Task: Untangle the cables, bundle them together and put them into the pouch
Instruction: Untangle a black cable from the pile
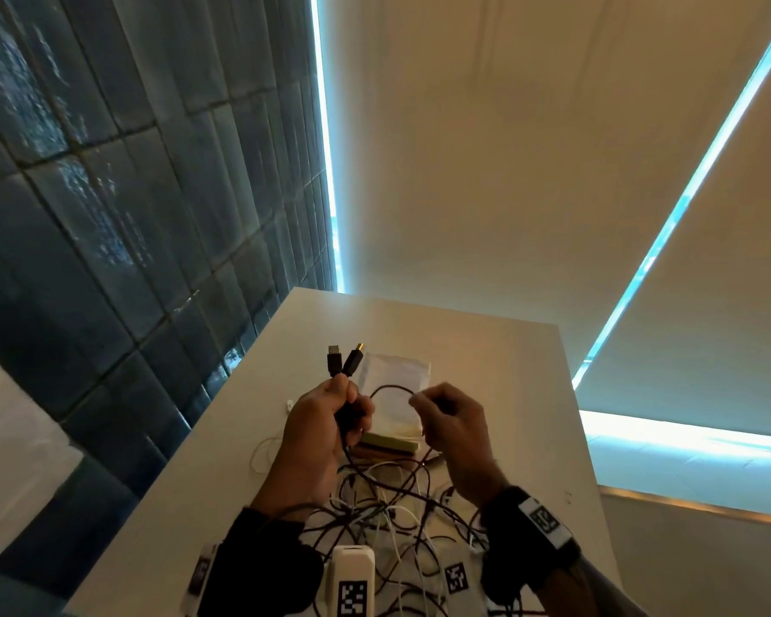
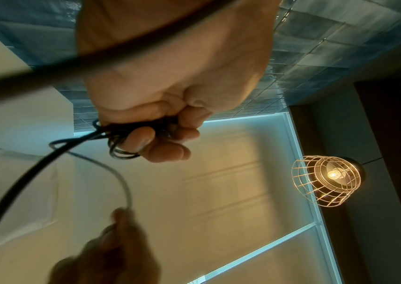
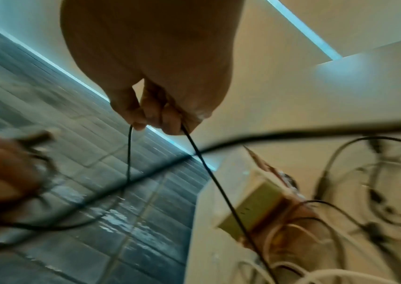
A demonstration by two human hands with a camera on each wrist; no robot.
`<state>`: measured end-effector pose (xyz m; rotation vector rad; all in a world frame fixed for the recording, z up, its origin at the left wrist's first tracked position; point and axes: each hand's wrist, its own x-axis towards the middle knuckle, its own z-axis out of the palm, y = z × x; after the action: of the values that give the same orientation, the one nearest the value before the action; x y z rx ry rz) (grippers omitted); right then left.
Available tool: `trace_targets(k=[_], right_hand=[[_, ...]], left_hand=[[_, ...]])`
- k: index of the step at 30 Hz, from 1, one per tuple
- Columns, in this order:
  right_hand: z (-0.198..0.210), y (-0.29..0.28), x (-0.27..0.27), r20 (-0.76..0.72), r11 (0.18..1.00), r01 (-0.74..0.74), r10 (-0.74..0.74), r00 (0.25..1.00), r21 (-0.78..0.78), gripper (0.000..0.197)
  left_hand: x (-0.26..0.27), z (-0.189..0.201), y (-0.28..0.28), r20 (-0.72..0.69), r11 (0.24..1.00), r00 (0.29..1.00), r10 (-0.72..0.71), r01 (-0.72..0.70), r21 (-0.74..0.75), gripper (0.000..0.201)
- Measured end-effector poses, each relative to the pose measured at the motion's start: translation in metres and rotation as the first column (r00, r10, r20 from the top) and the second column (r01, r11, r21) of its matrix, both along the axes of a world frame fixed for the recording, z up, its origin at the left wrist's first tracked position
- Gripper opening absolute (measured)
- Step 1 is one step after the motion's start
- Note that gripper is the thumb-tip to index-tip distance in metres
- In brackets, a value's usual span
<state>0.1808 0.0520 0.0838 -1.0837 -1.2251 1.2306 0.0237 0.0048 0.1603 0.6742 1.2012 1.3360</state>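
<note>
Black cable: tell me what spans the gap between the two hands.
In the head view, a loop of black cable arcs from left hand to right hand.

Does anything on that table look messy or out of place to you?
Yes: a heap of black and white cables lies knotted on the table, strands crossing everywhere. The left hand grips one black cable's coils, two plugs sticking up; the right hand pinches its loop. Nothing looks damaged.

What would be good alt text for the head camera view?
Over a white table, the left hand grips a black cable with two plugs pointing up, while the right hand pinches its loop. Tangled cables lie below, a white pouch behind.
</note>
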Motion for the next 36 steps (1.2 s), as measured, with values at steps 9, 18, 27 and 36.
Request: trace_targets(k=[9, 18, 27, 36], right_hand=[[0.039, -0.038, -0.013, -0.067, 0.924, -0.359, 0.37, 0.927, 0.13, 0.007], [-0.011, -0.036, 0.004, -0.046, 0.914, -0.405, 0.405, 0.913, 0.006, 0.017], [-0.068, -0.036, 0.001, 0.166, 0.946, -0.31, 0.321, 0.932, -0.092, 0.03], [-0.114, -0.028, -0.012, 0.297, 0.947, -0.272, 0.312, 0.903, -0.168, 0.044]], left_hand=[[0.005, 0.007, -0.004, 0.188, 0.999, 0.982, 0.005, -0.013, 0.039, 0.035], [0.002, 0.019, -0.008, 0.24, 0.987, 0.965, -0.107, 0.074, 0.145, 0.034], [0.003, 0.023, -0.011, 0.12, 0.982, 0.983, -0.142, 0.125, 0.139, 0.036], [-0.013, 0.023, -0.013, 0.055, 0.991, 0.996, -0.074, 0.067, 0.117, 0.035]])
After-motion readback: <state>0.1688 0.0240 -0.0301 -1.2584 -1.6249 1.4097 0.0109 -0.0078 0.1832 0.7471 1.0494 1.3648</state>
